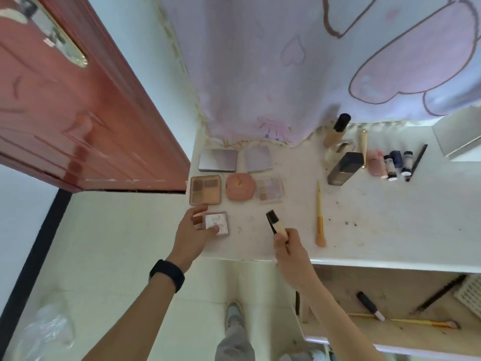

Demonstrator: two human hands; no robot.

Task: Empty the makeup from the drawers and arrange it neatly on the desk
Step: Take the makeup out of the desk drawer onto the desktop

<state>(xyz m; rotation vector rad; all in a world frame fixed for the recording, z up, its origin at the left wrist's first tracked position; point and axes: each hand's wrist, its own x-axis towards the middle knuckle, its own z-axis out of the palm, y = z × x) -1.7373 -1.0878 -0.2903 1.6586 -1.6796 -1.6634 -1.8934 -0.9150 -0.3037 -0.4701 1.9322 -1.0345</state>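
Below-left of the peach round compact [239,188], on or just over the white surface [390,217], hard to tell which: small square palette [217,223], label up, pinched at its left side between thumb and fingers [200,210] of the left hand [194,231].

Below-right of the compact: cream tube [276,222], black cap up, slanted; right hand [289,247], fingers [280,238] curled round its lower end.

Beside the compact: brown palette [205,190] left, pastel palette [270,192] right, two silver cases [218,159] behind.

Right of the compact: yellow-handled brush [319,217]; bottles [345,168] beyond.

Well below-right: open drawer [390,303] holding a dark pencil [440,293].
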